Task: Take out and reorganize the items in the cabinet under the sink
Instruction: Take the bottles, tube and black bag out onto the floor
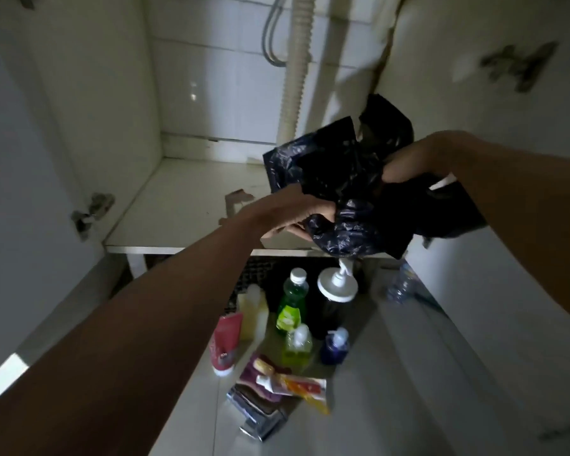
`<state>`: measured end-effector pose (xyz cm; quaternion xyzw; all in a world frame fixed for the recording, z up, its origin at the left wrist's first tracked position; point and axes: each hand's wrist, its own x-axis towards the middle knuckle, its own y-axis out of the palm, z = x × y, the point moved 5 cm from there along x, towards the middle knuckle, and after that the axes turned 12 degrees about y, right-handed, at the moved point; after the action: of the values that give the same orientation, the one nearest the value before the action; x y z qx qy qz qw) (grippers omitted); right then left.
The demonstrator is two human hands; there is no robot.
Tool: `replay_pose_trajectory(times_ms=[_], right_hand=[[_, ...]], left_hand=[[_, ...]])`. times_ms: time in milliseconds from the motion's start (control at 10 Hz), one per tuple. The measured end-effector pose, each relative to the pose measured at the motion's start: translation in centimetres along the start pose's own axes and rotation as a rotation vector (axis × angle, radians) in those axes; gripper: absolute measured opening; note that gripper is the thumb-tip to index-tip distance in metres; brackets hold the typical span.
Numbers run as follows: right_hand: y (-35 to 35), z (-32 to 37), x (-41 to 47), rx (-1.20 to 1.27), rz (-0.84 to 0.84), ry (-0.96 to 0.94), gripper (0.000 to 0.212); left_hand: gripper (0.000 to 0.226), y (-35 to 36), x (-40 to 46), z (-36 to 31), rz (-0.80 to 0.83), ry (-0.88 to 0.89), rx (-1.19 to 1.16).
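While both your hands are on the black plastic bags (pixel 339 189), the step in hand reads as removal: the bundle is held in the air at the cabinet's front edge, above the items already set out on the floor.

Item, left hand (pixel 297 215): grip under the lower part of the bundle, fingers curled into the plastic.
Item, right hand (pixel 405 166): grip closed on the upper bunched part; the fingers are mostly buried in the bags.
Item, cabinet shelf (pixel 185 205): bare white board with a chipped patch near the front edge; corrugated drain hose (pixel 297 67) at the back.
Item, floor group: green bottle with white cap (pixel 292 304), dark pump dispenser (pixel 334 301), small yellow-green pump bottle (pixel 298 343), small blue pump bottle (pixel 334 345), red tube (pixel 224 343), flat packets (pixel 287 383), clear water bottle (pixel 400 284) off to the right.

Next move, as a judgement: carry the bundle clear of the shelf edge and lower it beside the floor group without knocking the upright bottles.

Labels: none legible; the picture is dim and blurred.
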<state>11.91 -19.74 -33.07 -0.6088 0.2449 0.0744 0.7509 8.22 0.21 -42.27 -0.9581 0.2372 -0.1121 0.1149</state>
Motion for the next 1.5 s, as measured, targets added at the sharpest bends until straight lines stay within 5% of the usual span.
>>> replay_pose_trajectory(times_ms=[200, 300, 700, 800, 900, 1000, 1100, 1400, 1500], right_hand=[[7.4, -7.8, -3.5, 0.122, 0.349, 0.181, 0.022], [10.9, -11.9, -2.5, 0.239, 0.21, 0.245, 0.018], [30.1, -22.5, 8.1, 0.633, 0.36, 0.43, 0.027], [30.9, -21.2, 7.8, 0.553, 0.374, 0.465, 0.022], [31.5, -20.7, 8.9, 0.425, 0.343, 0.444, 0.04], [32.4, -20.6, 9.7, 0.312, 0.369, 0.429, 0.042], [32.9, -20.6, 10.5, 0.277, 0.333, 0.37, 0.042], [31.3, -19.3, 8.8, 0.033, 0.528, 0.42, 0.066], [30.2, -19.3, 8.6, -0.055, 0.548, 0.458, 0.099]], left_hand=[[0.036, 8.3, 0.8, 2.5, 0.241, -0.076, -0.009], [0.032, 11.5, 1.3, 3.3, 0.341, -0.084, 0.122], [0.038, 22.0, 2.7, 13.3, 0.509, -0.02, 0.723], [0.067, 23.8, 3.8, 15.8, 0.49, 0.059, 0.777], [0.105, 25.5, 4.4, 18.3, 0.49, 0.114, 0.865], [0.112, 27.4, 4.2, 21.0, 0.669, 0.165, 0.942], [0.096, 28.2, 4.3, 22.8, 0.746, 0.114, 0.952], [0.093, 27.0, 4.0, 21.1, 0.735, 0.109, 1.011], [0.097, 26.1, 3.5, 19.8, 0.748, 0.108, 1.016]])
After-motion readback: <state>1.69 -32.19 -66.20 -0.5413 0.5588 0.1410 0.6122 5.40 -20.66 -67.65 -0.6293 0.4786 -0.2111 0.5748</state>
